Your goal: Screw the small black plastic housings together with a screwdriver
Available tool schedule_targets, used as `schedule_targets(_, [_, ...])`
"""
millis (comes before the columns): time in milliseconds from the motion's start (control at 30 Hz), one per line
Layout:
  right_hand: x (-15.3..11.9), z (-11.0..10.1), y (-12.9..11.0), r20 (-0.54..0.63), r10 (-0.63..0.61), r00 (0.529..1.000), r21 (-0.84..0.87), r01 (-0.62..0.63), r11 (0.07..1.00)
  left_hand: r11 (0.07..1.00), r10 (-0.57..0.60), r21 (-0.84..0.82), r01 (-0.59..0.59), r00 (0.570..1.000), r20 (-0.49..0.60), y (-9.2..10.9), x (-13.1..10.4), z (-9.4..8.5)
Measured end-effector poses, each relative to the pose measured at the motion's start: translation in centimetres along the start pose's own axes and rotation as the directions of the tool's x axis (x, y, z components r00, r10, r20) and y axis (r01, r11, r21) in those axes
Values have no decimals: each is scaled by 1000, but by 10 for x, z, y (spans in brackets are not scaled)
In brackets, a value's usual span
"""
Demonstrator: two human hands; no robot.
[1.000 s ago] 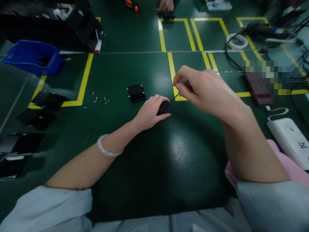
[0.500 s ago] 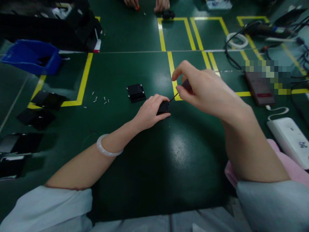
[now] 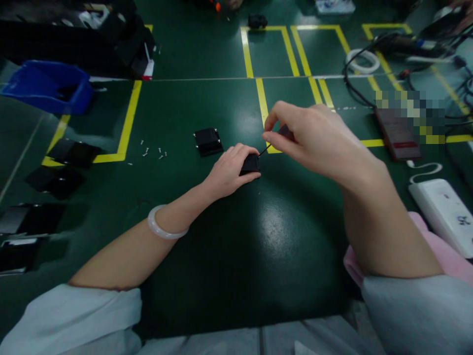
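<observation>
My left hand (image 3: 234,170) is closed around a small black box-like part (image 3: 250,165) and presses it to the green table. In my right hand (image 3: 303,130) is a screwdriver (image 3: 284,131), its dark handle mostly hidden by the fingers. The thin shaft slants down to the left, and its tip meets the far right corner of the black part. Just beyond my left hand lies a second black part (image 3: 208,142) with shiny screws at its corners. Several loose screws (image 3: 147,150) are scattered to the left of it.
Several black parts (image 3: 55,180) line the left side, below a blue bin (image 3: 50,86). At the right are a phone (image 3: 397,130), a white power strip (image 3: 445,212), cables and a white ring (image 3: 362,61). A small black object (image 3: 257,21) lies at the far side.
My right index finger and thumb have closed together at the screwdriver handle. Across the table, another person's hands have moved back from the small black object. My left hand stays put.
</observation>
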State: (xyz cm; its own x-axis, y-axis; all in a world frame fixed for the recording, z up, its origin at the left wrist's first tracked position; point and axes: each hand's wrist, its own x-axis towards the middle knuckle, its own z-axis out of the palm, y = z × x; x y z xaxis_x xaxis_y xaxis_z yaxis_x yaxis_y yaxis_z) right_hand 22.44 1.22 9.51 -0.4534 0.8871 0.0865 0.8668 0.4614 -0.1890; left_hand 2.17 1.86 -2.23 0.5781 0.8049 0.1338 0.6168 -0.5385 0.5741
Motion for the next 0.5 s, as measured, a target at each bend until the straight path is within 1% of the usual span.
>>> schedule_targets(100, [1,1,0,3,24,1000,-38,-24,999,1000,5,0,-5,1000,0,0,0,0])
schedule_targets(233, [1,3,0,4,-32,999,69,32,997,1000,3,-6,-3,1000,-2,0,0,0])
schedule_targets(300, [1,3,1,-4,-24,1000,99,25,995,1000,6,-6,-6,1000,-2,0,0,0])
schedule_targets(400, [2,3,1,-12,21,1000,63,-20,998,1000,15,-2,-15,1000,-8,-1,0,1])
schedule_targets(500, [2,4,2,-13,22,1000,40,-21,999,1000,9,1,-9,1000,-4,0,0,1])
